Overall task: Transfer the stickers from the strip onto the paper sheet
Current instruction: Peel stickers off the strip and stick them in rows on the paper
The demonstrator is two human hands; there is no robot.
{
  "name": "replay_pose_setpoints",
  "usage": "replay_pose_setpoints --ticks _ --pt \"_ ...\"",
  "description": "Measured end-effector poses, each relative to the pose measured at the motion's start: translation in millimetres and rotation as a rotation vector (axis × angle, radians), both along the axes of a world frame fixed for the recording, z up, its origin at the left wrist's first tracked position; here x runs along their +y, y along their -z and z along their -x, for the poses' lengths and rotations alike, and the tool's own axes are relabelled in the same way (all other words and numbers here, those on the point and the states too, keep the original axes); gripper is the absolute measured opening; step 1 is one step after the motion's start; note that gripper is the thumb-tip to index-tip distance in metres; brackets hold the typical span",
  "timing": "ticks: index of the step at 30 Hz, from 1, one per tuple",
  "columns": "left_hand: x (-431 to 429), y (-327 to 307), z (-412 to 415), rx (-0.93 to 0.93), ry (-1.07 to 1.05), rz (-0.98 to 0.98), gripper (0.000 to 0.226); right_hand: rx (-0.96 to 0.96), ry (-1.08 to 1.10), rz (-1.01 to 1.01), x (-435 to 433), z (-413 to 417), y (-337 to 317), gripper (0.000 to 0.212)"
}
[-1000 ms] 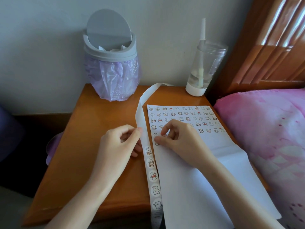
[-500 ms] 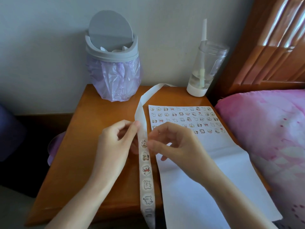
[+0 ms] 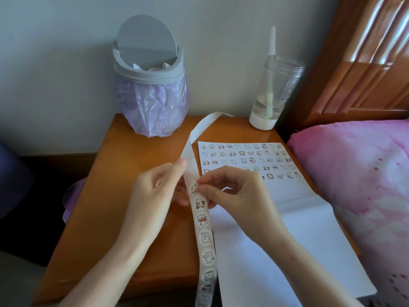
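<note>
2 hands in shot: L hand (image 3: pixel 155 196) + R hand (image 3: pixel 239 196), both bare. L forearm (image 3: pixel 106 262) and R forearm (image 3: pixel 309 269) bare too, wrist to bottom edge of frame. Fingers (image 3: pixel 221 173) slim. Nails short, plain; L thumbnail (image 3: pixel 183 163) is the clearest one. Clothing: can't tell, rest of body is out of shot.

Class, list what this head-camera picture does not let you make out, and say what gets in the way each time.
1. Head view: the strip runs off the bottom edge, so its remaining stickers cannot be counted.
2. The right hand covers part of the paper sheet's lower sticker rows.
3. Its fingertips, pinching the top sticker, hide whether it has lifted.
4. The bin's lid hides most of its contents.
</note>
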State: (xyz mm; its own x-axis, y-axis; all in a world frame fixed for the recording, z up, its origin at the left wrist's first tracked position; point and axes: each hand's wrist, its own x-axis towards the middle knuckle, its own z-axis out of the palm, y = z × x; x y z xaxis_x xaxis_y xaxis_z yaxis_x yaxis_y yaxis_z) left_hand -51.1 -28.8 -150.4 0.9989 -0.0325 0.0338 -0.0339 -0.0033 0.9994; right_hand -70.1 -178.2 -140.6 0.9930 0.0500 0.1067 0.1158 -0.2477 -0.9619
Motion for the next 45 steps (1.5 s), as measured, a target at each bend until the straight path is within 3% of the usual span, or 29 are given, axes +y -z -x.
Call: replay_pose_setpoints --ticks 5,18,25,28,33,38,45 --pt "2 1 0 0.002 0.044 -0.038 0.021 -0.021 0.017 0.013 1 0 -1 0.013" --pt "2 6 -2 -0.019 0.025 -0.085 0.025 -0.094 0.059 0.133 3 0 5 0.016" --pt "2 5 0 -0.018 -0.007 -0.138 0.024 -0.218 0.071 0.348 2 -1 4 0.012" --pt "2 5 0 -0.009 -0.013 -0.167 0.023 -0.143 0.012 0.261 -2 -1 -4 0.015" --pt "2 5 1 0.011 -0.041 -0.173 0.024 0.073 0.034 0.081 -32 -11 -23 0.001" --pt "1 5 2 0.018 -0.044 -0.185 0.024 0.253 0.038 0.225 -46 -20 -16 0.007" --pt "0 6 1 0.002 -0.044 -0.213 0.024 0.266 0.049 0.315 -47 -26 -1 0.006"
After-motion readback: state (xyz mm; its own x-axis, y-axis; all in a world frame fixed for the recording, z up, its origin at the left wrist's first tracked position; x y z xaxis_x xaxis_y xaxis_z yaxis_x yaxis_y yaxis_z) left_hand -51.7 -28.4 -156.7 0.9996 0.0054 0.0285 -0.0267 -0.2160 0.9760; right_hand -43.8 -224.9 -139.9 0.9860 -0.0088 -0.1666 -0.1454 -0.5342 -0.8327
